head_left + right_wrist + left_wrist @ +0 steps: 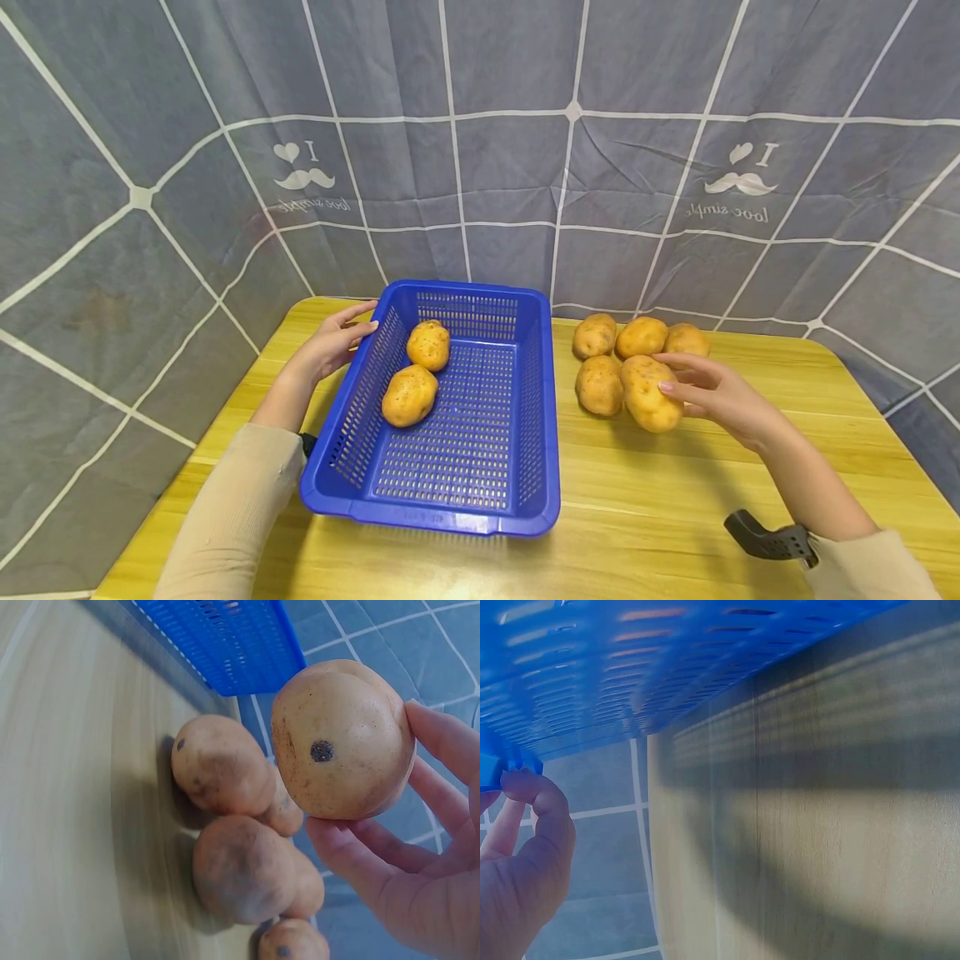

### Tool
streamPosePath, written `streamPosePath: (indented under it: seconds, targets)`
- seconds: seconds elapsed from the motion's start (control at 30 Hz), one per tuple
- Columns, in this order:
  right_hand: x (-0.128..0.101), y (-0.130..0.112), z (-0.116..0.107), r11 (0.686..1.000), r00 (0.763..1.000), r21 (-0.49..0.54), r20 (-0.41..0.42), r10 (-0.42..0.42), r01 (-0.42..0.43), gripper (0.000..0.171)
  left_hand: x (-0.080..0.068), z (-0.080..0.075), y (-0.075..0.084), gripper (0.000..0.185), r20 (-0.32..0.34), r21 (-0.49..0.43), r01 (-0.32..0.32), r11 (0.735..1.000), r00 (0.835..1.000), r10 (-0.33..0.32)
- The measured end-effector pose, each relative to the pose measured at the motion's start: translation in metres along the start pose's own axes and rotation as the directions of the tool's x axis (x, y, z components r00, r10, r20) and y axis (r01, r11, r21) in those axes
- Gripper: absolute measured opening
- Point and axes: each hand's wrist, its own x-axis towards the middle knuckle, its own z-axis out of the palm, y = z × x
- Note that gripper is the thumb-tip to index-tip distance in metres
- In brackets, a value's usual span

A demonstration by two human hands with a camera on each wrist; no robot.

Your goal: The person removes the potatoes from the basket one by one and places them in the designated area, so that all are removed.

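Observation:
My right hand [720,400] holds a potato [649,395] between thumb and fingers. In the right wrist view this potato [341,742], with a dark spot on its side, is raised off the table. Beside and behind it, several more potatoes [600,385] lie in a cluster on the table. My left hand [330,343] grips the left rim of a blue plastic basket [547,467]; in the left wrist view the thumb [551,810] is bent at the rim. Two potatoes lie inside, a larger one [409,396] and another [428,345] touching behind it, both against the left side.
The basket has perforated walls and floor and stands on a yellow wood-grain table [637,517], left of the loose potatoes. A grey curtain [510,167] with white lines hangs right behind the table's back edge. A black strap [768,537] is on my right wrist.

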Motion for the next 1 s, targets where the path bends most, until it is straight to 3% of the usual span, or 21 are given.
streamPosePath:
  seconds: [1.0]
  targets:
    - [-0.018, 0.029, -0.029, 0.997, 0.998, 0.062, -0.043, 0.041, -0.038, 0.042, -0.001, 0.000, 0.000, 0.061, 0.006, 0.027, -0.007, 1.000, 1.000, 0.007]
